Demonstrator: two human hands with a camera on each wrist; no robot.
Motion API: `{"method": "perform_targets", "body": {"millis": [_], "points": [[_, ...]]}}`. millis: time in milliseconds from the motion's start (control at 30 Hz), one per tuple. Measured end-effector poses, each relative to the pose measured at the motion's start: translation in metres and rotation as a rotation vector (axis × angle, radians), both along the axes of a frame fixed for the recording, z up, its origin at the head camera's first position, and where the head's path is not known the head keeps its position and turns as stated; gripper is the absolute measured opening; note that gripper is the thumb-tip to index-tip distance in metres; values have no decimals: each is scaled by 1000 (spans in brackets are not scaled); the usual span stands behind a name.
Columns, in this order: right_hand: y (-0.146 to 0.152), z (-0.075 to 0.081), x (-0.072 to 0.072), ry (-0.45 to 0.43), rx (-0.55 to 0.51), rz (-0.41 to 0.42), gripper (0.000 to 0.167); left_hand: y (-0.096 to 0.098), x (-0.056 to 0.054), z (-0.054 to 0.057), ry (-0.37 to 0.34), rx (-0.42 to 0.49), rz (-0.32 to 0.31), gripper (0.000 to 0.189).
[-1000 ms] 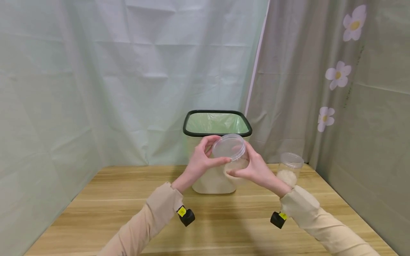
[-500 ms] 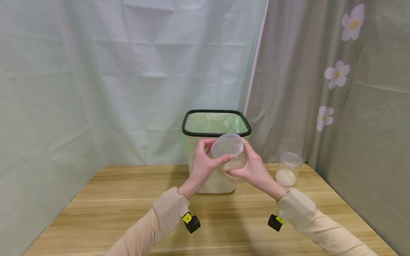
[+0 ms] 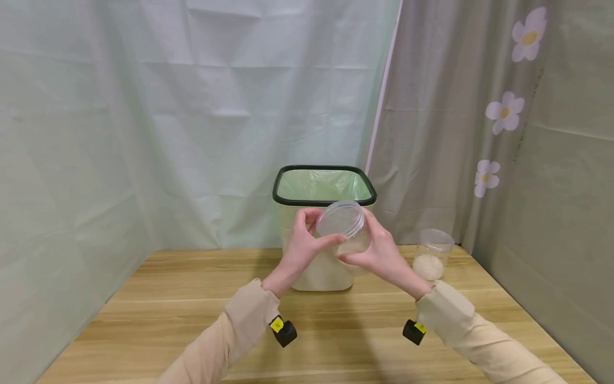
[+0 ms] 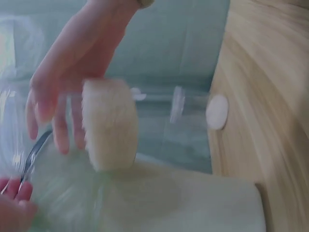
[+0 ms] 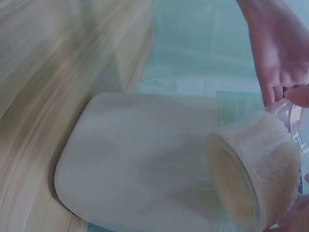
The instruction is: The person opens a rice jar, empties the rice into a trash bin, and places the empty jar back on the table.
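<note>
In the head view a clear plastic jar (image 3: 356, 245) is held up, tilted, in front of the bin. My right hand (image 3: 381, 255) grips its body, fingers on the far side and thumb underneath. My left hand (image 3: 303, 242) holds the round clear lid (image 3: 340, 217) by its edge, thumb at the near side. The lid sits at the jar's mouth. White rice-like grains (image 4: 111, 125) fill the jar's bottom part in the left wrist view. The right wrist view shows the jar's base (image 5: 231, 181) from below, with the left hand (image 5: 285, 53) above it.
A cream bin (image 3: 326, 274) with a black rim (image 3: 325, 202) and a pale green liner (image 3: 326, 184) stands behind the hands. To the right, a second lidded clear jar (image 3: 433, 253) with white grains stands on the wooden table (image 3: 192, 298). Curtains (image 3: 240, 106) enclose the back and sides.
Both hands keep hold of the jar and lid in nearly the same place. The left wrist and forearm have shifted slightly right and turned a little; the left thumb has moved slightly along the lid's edge.
</note>
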State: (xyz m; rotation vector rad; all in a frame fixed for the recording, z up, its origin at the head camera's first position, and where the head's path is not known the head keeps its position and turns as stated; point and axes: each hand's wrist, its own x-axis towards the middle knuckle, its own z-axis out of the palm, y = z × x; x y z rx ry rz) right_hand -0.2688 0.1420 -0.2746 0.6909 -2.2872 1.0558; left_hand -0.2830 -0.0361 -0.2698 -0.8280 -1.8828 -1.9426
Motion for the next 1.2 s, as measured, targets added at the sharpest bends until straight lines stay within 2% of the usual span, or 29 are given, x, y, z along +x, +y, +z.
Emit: {"method": "perform_targets", "body": {"millis": [133,300,367,467,633,700,833,967,1100,1200], "points": [[4,2,-2,-35,-10,52,92,-11,-6,1,-22,-15,-130,66],[11,3,-5,-163,-51,194,89,-20,-12,0,3,-64,-322,72],[11,4,-5,-209,-60,248,88,-22,-13,-2,14,-80,-370,72],[8,11,3,-247,-60,307,85,-22,-15,-5,22,-80,-400,71],[3,21,14,-262,-50,336,83,-22,-15,-8,17,-55,-398,69],[4,21,14,-252,-39,336,82,-21,-15,-8,5,-50,-393,68],[7,12,3,-238,-38,325,86,-19,-13,-5,-34,-40,-370,66],[9,1,-6,-192,-22,242,90,-16,-10,-3,-73,-27,-321,66],[5,-2,-6,-106,11,129,91,-13,-5,-2,-105,-12,-231,65],[0,-2,-4,-65,18,78,92,-8,-1,-1,-120,9,-157,64]]}}
